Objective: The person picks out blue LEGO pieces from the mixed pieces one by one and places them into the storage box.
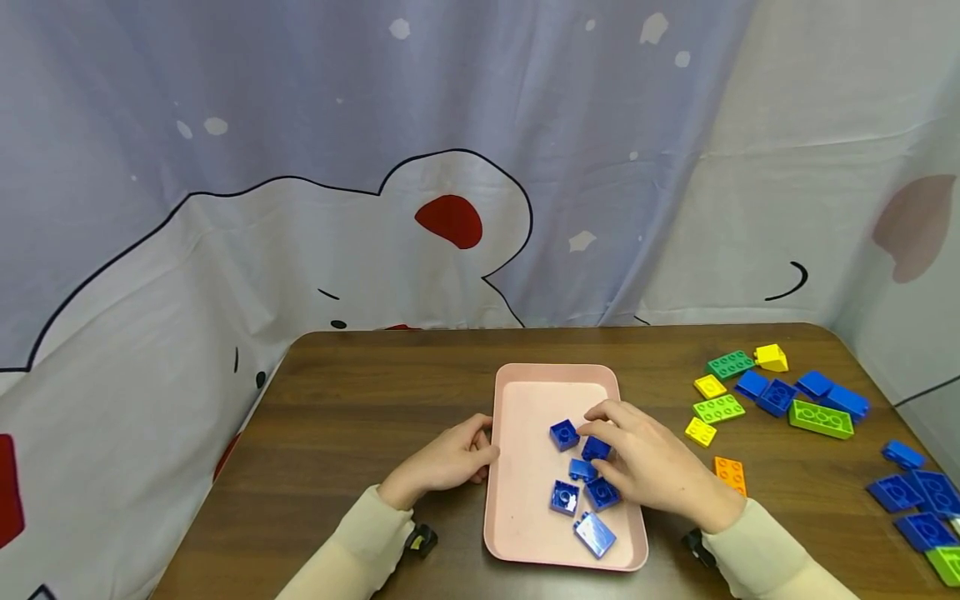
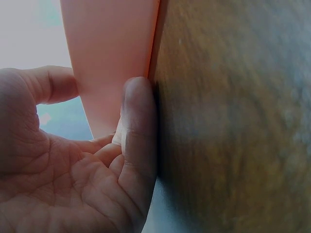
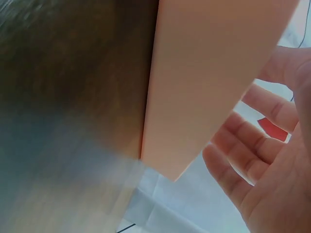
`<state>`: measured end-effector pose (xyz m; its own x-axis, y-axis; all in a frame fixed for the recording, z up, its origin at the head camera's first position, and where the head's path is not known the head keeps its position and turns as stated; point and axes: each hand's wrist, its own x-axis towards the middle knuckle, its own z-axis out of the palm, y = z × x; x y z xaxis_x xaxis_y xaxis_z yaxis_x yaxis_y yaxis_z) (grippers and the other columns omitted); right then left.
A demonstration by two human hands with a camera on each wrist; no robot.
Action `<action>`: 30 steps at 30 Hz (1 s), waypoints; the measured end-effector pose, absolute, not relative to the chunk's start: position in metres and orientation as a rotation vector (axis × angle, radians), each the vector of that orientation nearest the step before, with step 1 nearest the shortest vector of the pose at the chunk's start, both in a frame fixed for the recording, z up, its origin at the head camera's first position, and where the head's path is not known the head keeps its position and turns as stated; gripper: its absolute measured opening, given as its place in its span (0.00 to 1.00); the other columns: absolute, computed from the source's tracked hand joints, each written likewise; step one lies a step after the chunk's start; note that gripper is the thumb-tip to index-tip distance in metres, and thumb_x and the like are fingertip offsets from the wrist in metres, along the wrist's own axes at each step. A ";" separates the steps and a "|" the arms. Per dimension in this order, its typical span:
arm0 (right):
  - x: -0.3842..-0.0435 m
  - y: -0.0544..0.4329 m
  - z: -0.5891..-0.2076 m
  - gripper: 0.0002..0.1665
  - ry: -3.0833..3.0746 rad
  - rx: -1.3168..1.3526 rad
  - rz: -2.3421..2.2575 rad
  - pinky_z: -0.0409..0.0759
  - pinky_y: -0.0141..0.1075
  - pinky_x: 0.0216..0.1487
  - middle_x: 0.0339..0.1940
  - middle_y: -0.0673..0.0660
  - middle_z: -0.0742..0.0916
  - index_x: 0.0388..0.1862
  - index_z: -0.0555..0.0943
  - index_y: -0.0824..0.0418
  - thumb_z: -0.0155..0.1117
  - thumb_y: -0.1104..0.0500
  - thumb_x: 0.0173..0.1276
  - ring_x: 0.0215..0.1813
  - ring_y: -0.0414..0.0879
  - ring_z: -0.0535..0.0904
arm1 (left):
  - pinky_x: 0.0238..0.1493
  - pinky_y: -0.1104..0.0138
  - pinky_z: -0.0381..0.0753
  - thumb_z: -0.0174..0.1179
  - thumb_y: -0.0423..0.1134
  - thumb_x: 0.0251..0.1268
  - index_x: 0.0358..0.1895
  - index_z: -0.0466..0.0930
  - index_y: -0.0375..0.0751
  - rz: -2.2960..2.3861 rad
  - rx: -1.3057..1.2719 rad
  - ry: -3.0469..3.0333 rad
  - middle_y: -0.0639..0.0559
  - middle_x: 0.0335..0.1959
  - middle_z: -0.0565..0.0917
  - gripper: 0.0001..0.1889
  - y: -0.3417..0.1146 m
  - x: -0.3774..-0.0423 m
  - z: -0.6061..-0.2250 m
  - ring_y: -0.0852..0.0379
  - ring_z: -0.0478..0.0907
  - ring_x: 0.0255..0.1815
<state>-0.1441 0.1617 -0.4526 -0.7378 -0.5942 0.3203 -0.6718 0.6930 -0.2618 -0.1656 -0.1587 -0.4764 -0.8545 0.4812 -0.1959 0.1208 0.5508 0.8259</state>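
A pink tray [image 1: 525, 542] lies on the wooden table with several blue toy bricks in it. My left hand [image 1: 450, 458] holds the tray's left side, thumb at the rim and the other fingers along the outer wall [image 2: 112, 39]. Over the tray's right side reaches my right hand [image 1: 652, 462], its fingers spread around a dark blue brick [image 1: 596, 448]. Just left of the fingertips sits a square blue brick [image 1: 564, 435]. Nearer me lie another square blue brick [image 1: 564, 497] and a longer one [image 1: 595, 534]. The tray's wall [image 3: 209, 63] hides the right thumb tip in the right wrist view.
Right of the tray are loose bricks: an orange one [image 1: 730, 475], a lime one [image 1: 718, 408], a dark green one [image 1: 731, 365] and several blue ones [image 1: 777, 397]. More blue bricks [image 1: 925, 531] lie near the table's right edge. A patterned curtain [image 1: 360, 250] hangs behind.
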 end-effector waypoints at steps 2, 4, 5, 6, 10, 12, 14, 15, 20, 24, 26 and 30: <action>-0.144 0.164 -0.451 0.24 -2.696 1.006 0.530 0.85 0.43 0.55 0.55 0.50 0.83 0.55 0.87 0.54 0.80 0.57 0.58 0.51 0.41 0.81 | 0.30 0.67 0.81 0.54 0.41 0.73 0.70 0.68 0.30 1.227 0.491 2.388 0.51 0.30 0.81 0.27 -0.159 -0.166 -0.476 0.58 0.81 0.25; -0.143 0.167 -0.450 0.24 -2.700 0.995 0.526 0.85 0.44 0.54 0.55 0.51 0.83 0.55 0.87 0.54 0.80 0.56 0.58 0.52 0.42 0.81 | 0.31 0.67 0.81 0.54 0.41 0.73 0.70 0.68 0.30 1.229 0.490 2.386 0.51 0.30 0.81 0.27 -0.159 -0.166 -0.476 0.58 0.81 0.25; -0.142 0.169 -0.450 0.24 -2.704 0.988 0.524 0.85 0.44 0.53 0.56 0.51 0.83 0.54 0.87 0.54 0.80 0.56 0.58 0.52 0.43 0.81 | 0.31 0.67 0.81 0.54 0.41 0.73 0.70 0.67 0.30 1.231 0.489 2.385 0.51 0.30 0.81 0.27 -0.159 -0.166 -0.476 0.58 0.81 0.25; -0.142 0.170 -0.449 0.23 -2.705 0.981 0.524 0.85 0.44 0.53 0.56 0.51 0.83 0.54 0.87 0.54 0.80 0.56 0.58 0.53 0.43 0.82 | 0.31 0.67 0.81 0.54 0.41 0.73 0.70 0.68 0.31 1.231 0.488 2.385 0.51 0.29 0.81 0.27 -0.159 -0.165 -0.476 0.58 0.81 0.25; -0.140 0.181 -0.443 0.23 -2.688 0.966 0.516 0.85 0.47 0.54 0.55 0.51 0.83 0.53 0.87 0.55 0.80 0.57 0.58 0.54 0.46 0.82 | 0.31 0.67 0.81 0.53 0.41 0.73 0.70 0.68 0.31 1.231 0.486 2.387 0.51 0.30 0.81 0.27 -0.159 -0.165 -0.475 0.58 0.81 0.25; -0.138 0.188 -0.439 0.23 -2.678 0.958 0.504 0.85 0.48 0.55 0.55 0.50 0.83 0.54 0.87 0.55 0.80 0.57 0.58 0.55 0.46 0.82 | 0.31 0.67 0.81 0.53 0.41 0.72 0.70 0.68 0.31 1.229 0.487 2.388 0.51 0.30 0.81 0.27 -0.159 -0.165 -0.475 0.58 0.81 0.25; -0.136 0.197 -0.437 0.24 -2.669 0.943 0.492 0.85 0.48 0.55 0.55 0.50 0.83 0.54 0.86 0.55 0.80 0.57 0.58 0.56 0.46 0.82 | 0.31 0.67 0.81 0.53 0.41 0.72 0.70 0.68 0.30 1.228 0.489 2.389 0.51 0.30 0.81 0.27 -0.158 -0.165 -0.475 0.58 0.81 0.25; -0.136 0.202 -0.436 0.24 -2.663 0.933 0.485 0.85 0.48 0.54 0.55 0.49 0.83 0.54 0.86 0.55 0.80 0.56 0.58 0.55 0.46 0.83 | 0.31 0.67 0.81 0.53 0.41 0.72 0.70 0.68 0.31 1.227 0.489 2.391 0.52 0.29 0.81 0.27 -0.158 -0.165 -0.475 0.58 0.81 0.25; -0.131 0.233 -0.434 0.25 -2.620 0.868 0.427 0.85 0.48 0.47 0.54 0.49 0.84 0.53 0.85 0.53 0.81 0.57 0.55 0.51 0.47 0.84 | 0.30 0.67 0.81 0.53 0.41 0.73 0.70 0.68 0.31 1.225 0.487 2.393 0.53 0.29 0.81 0.27 -0.158 -0.165 -0.475 0.59 0.81 0.25; -0.126 0.263 -0.436 0.27 -2.632 0.774 0.351 0.84 0.49 0.43 0.50 0.50 0.85 0.51 0.86 0.55 0.84 0.56 0.51 0.47 0.47 0.83 | 0.30 0.67 0.81 0.53 0.40 0.72 0.71 0.67 0.30 1.226 0.485 2.390 0.53 0.29 0.81 0.28 -0.158 -0.165 -0.475 0.59 0.81 0.25; -0.123 0.278 -0.438 0.26 -2.663 0.707 0.315 0.84 0.50 0.43 0.47 0.51 0.85 0.49 0.87 0.55 0.84 0.56 0.50 0.45 0.48 0.83 | 0.31 0.67 0.81 0.53 0.40 0.72 0.71 0.67 0.30 1.228 0.481 2.387 0.53 0.29 0.81 0.28 -0.158 -0.165 -0.475 0.59 0.81 0.25; -0.114 0.305 -0.443 0.25 -2.762 0.541 0.260 0.84 0.57 0.42 0.45 0.56 0.86 0.48 0.87 0.59 0.83 0.56 0.51 0.43 0.55 0.84 | 0.31 0.67 0.82 0.54 0.40 0.73 0.72 0.66 0.30 1.232 0.477 2.384 0.53 0.30 0.81 0.28 -0.158 -0.165 -0.475 0.58 0.82 0.25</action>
<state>-0.1138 0.3055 -0.4435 -0.8792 -0.3361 0.3376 -0.3932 0.9121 -0.1159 -0.1651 -0.1582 -0.4748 -0.8559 0.4761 -0.2017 0.1106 0.5498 0.8280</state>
